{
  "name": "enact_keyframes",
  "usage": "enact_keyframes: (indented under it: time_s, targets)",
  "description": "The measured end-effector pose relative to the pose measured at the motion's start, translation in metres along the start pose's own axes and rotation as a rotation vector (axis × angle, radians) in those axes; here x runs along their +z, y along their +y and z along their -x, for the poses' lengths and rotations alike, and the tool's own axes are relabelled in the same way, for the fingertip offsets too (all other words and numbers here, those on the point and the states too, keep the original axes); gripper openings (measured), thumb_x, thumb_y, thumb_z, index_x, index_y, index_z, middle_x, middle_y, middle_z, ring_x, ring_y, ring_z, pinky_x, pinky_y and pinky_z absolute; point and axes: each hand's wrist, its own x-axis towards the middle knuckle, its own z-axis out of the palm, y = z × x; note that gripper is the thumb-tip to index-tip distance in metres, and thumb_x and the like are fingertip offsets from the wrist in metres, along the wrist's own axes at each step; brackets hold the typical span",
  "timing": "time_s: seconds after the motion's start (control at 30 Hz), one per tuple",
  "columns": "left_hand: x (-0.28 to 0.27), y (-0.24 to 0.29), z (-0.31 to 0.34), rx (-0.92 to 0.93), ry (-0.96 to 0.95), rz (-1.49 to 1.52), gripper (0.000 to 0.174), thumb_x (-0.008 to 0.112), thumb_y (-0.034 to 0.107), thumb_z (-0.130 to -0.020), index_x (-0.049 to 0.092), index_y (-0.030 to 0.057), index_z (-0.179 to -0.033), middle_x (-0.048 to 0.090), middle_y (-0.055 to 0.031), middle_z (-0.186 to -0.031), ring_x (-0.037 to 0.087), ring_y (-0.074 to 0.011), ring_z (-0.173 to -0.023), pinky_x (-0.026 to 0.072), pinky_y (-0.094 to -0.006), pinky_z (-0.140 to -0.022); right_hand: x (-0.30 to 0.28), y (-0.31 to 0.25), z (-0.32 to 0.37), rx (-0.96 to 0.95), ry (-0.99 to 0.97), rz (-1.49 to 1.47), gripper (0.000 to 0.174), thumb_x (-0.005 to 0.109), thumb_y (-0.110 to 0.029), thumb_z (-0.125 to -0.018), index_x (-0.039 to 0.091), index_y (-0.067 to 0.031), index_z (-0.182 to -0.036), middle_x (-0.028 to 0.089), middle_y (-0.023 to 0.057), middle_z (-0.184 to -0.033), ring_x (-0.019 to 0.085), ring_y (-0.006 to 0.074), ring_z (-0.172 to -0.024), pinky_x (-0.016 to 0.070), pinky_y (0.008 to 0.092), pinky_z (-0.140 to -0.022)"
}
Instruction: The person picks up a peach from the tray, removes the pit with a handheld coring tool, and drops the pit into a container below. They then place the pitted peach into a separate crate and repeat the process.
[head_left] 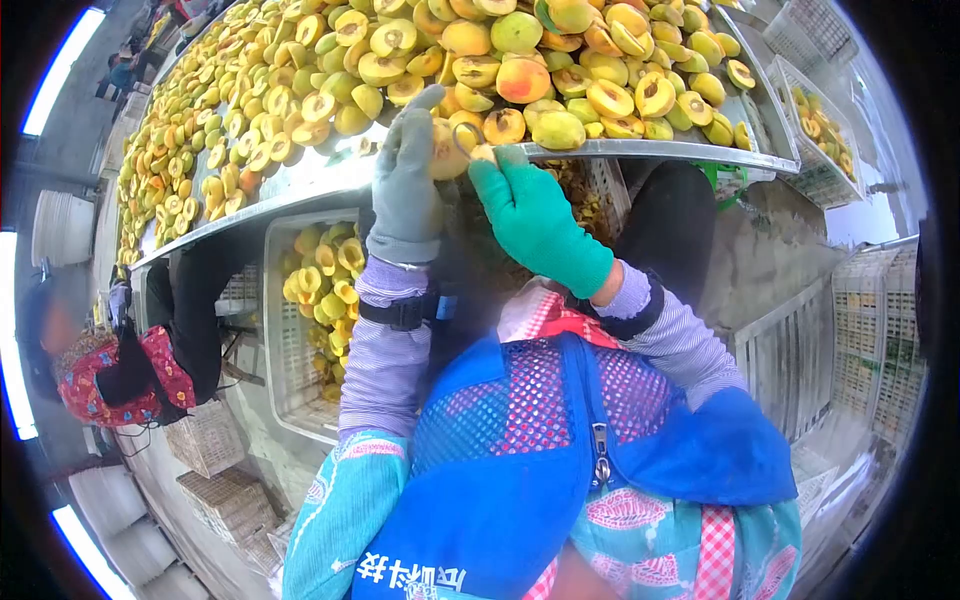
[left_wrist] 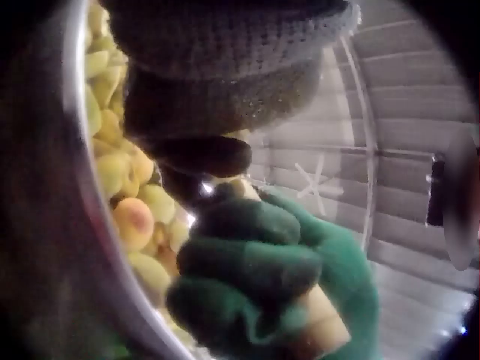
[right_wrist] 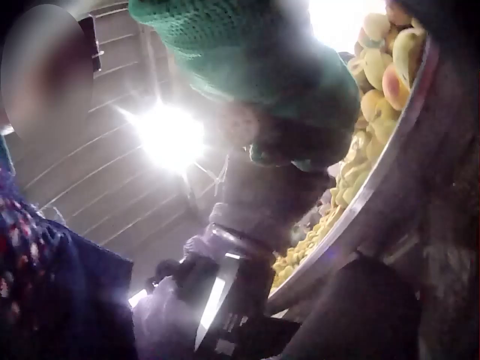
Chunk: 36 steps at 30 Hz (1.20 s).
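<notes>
The grey-gloved left hand (head_left: pixel 405 190) holds a yellow fruit (head_left: pixel 448 150) at the tray's near edge, its fingers pointing up beside the fruit. Close on its right, the green-gloved right hand (head_left: pixel 545 220) grips a small tool whose curved metal loop (head_left: pixel 465 137) meets the fruit. In the left wrist view, green fingers (left_wrist: pixel 247 244) curl round the tool's pale handle (left_wrist: pixel 326 326), below the dark-looking grey glove (left_wrist: pixel 225 67). The right wrist view shows the green glove (right_wrist: pixel 255 75) from beneath; the fruit cannot be made out there.
Halved and whole fruits (head_left: pixel 380 45) cover much of the metal tray (head_left: pixel 690 150). Below its edge stands a crate (head_left: pixel 275 350) with fruit halves. Another fruit crate (head_left: pixel 850 185) is at the right. A person in a red floral top (head_left: pixel 130 375) sits at the left, near stacked crates.
</notes>
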Motion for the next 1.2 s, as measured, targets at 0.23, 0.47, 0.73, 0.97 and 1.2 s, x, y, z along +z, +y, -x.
enact_keyframes:
  time_s: [0.23,0.47,0.73,0.97,1.2]
  targets:
    - [-0.001,-0.005,0.008,-0.087,0.033,-0.002,0.041,0.041,0.03,-0.1,0.057,-0.003,-0.117,0.062,-0.0056,-0.081,0.056,-0.0095,-0.073,0.0444,-0.021,-0.066,-0.001,-0.019,0.008,-0.051,0.004,0.204,0.027,0.051,-0.024,-0.094,0.051,0.0023,-0.09,0.057,0.0228,-0.066,0.057,0.0414,-0.058,0.0437,0.0493,-0.05]
    - [-0.001,0.001,0.01,-0.052,-0.002,-0.191,0.038,0.045,0.032,-0.097,0.062,-0.0007,-0.108,0.059,-0.004,-0.073,0.054,-0.01,-0.065,0.0447,-0.0224,-0.062,0.013,-0.001,0.019,-0.086,-0.041,0.121,0.026,0.05,-0.023,-0.094,0.051,0.0024,-0.094,0.055,0.0242,-0.067,0.056,0.0422,-0.06,0.043,0.0491,-0.051]
    - [0.003,0.003,0.016,0.098,-0.026,-0.172,0.036,0.043,0.029,-0.098,0.065,-0.0003,-0.102,0.057,-0.0016,-0.073,0.054,-0.009,-0.068,0.0433,-0.0237,-0.061,-0.017,-0.038,0.008,0.784,-0.379,-0.825,0.033,0.046,-0.033,-0.097,0.052,-0.0017,-0.091,0.051,0.0106,-0.06,0.051,0.022,-0.046,0.0429,0.0362,-0.044]
    - [0.004,-0.007,0.02,-0.014,0.005,-0.213,0.042,0.042,0.034,-0.1,0.063,-0.0029,-0.099,0.06,-0.0044,-0.076,0.054,-0.0099,-0.066,0.0446,-0.0227,-0.06,0.005,-0.026,0.025,0.682,-0.289,-0.696,0.029,0.043,-0.03,-0.099,0.055,-0.0043,-0.092,0.05,-0.0008,-0.075,0.044,0.0076,-0.059,0.0409,0.0253,-0.053]
    - [-0.008,-0.011,0.006,-0.226,-0.2,-0.178,0.041,0.044,0.035,-0.098,0.065,-0.0003,-0.094,0.056,-0.0018,-0.069,0.052,-0.0094,-0.062,0.0426,-0.0227,-0.057,-0.005,-0.021,0.023,0.946,-0.452,-1.185,0.035,0.044,-0.045,-0.096,0.049,-0.0115,-0.088,0.048,0.0014,-0.06,0.045,0.0134,-0.044,0.0373,0.0298,-0.038]
